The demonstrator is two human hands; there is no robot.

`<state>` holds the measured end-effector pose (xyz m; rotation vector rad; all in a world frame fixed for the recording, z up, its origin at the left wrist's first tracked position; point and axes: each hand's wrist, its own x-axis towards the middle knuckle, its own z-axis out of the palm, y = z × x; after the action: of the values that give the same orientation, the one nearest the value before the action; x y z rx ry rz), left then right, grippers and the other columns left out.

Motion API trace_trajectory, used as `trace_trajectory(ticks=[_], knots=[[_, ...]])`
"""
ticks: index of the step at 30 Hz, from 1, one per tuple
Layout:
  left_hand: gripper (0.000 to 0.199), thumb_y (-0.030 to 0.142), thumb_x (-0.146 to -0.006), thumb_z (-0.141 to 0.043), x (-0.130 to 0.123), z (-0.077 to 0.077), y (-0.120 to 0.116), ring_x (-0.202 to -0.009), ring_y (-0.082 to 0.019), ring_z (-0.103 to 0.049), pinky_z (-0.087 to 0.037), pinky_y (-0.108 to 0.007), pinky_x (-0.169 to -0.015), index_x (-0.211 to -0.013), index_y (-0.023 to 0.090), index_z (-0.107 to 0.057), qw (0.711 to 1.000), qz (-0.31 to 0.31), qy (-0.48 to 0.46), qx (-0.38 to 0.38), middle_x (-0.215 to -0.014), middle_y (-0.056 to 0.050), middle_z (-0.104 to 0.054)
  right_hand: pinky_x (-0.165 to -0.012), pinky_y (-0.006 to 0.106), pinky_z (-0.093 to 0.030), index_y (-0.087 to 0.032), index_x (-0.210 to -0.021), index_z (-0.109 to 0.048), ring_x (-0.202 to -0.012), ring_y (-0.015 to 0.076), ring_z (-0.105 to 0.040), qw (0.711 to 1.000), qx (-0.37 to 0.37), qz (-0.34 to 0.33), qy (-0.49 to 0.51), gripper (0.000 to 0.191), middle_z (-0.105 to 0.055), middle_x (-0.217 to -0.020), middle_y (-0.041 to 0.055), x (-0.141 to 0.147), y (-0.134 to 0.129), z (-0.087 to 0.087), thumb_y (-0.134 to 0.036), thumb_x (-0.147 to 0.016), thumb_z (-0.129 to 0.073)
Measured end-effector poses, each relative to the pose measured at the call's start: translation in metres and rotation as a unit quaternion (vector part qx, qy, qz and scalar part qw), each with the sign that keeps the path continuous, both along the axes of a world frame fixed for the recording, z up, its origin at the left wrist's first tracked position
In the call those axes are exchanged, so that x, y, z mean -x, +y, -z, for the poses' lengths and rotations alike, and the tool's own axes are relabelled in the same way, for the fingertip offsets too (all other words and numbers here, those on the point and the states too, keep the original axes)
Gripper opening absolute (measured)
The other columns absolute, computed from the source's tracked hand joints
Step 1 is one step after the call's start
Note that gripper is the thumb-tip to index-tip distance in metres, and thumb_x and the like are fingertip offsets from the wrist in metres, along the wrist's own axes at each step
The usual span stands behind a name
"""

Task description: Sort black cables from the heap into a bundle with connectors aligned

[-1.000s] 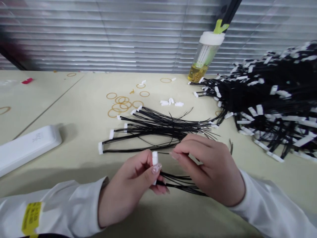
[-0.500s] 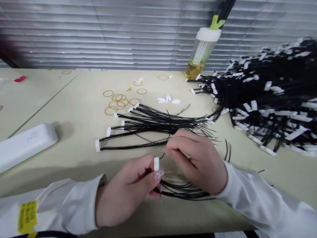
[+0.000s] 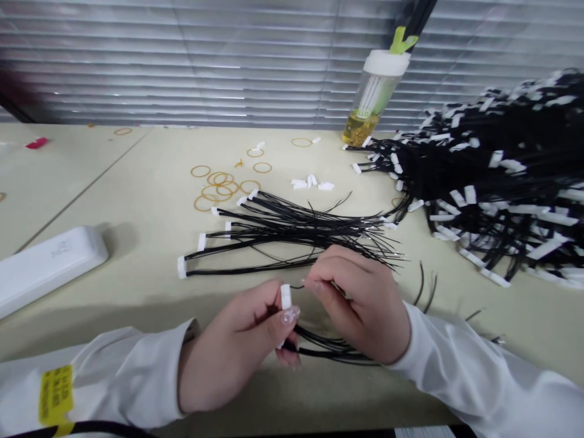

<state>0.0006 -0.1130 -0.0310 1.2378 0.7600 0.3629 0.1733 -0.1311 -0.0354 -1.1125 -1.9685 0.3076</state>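
My left hand [image 3: 239, 350] pinches a white plastic connector [image 3: 286, 297] between thumb and fingers, its long side roughly upright. Several black wires [image 3: 328, 350] run from below the connector to the right, passing under my right wrist. Just right of the connector, my right hand [image 3: 356, 301] has thumb and forefinger closed on a single thin black wire [image 3: 297, 287], which reaches the connector's upper end. Whether its tip sits inside the connector is too small to tell. Behind both hands lie several black wire harnesses [image 3: 283, 234] with white connectors at their left ends.
Rubber bands [image 3: 219, 187] and small white connector pieces [image 3: 312, 182] lie farther back. A large heap of black wire harnesses [image 3: 511, 164] fills the right side. A bottle with yellow liquid [image 3: 374, 100] stands by the blinds. At left lies a white oblong case [image 3: 50, 264].
My right hand has shifted slightly left and down. The connector has tilted a little, and the thin wire now lies flatter between my hands. The wire ends beyond my right wrist have moved.
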Motion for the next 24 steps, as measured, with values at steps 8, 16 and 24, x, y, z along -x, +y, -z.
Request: trace_trajectory(ticks=[8,16,24], knots=[[0.021,0.033,-0.082,-0.044,0.000,0.001,-0.001,-0.058,-0.010,-0.053,-0.044,-0.025,-0.060,-0.071,0.016,-0.044,1.000,-0.015,-0.019,-0.012,-0.068,0.002,-0.048,-0.058,0.020,-0.038,-0.014,-0.073,-0.053,-0.064,0.0080,-0.046,1.000,-0.006,0.004,-0.007,0.012,-0.052,-0.068,0.0007,0.005,-0.001,0.007,-0.007,-0.077,-0.044],[0.020,0.034,-0.082,-0.044,-0.001,0.003,-0.002,-0.058,-0.010,-0.053,-0.044,-0.025,-0.058,-0.077,0.015,-0.045,0.999,-0.021,-0.024,-0.001,-0.071,0.001,-0.049,-0.056,0.019,-0.037,-0.014,-0.072,-0.053,-0.061,0.0066,-0.045,0.999,0.042,0.000,0.004,0.006,-0.051,-0.064,-0.0008,0.004,0.000,0.001,-0.014,-0.077,-0.050],[0.020,0.032,-0.083,-0.041,-0.003,-0.002,0.000,-0.057,-0.009,-0.051,-0.045,-0.024,-0.057,-0.074,0.015,-0.044,0.999,0.010,0.006,-0.033,-0.068,0.001,-0.047,-0.054,0.017,-0.036,-0.012,-0.067,-0.055,-0.058,0.0054,-0.044,0.999,0.039,-0.021,0.030,0.012,-0.050,-0.061,-0.0004,0.003,0.004,-0.003,-0.012,-0.078,-0.050]])
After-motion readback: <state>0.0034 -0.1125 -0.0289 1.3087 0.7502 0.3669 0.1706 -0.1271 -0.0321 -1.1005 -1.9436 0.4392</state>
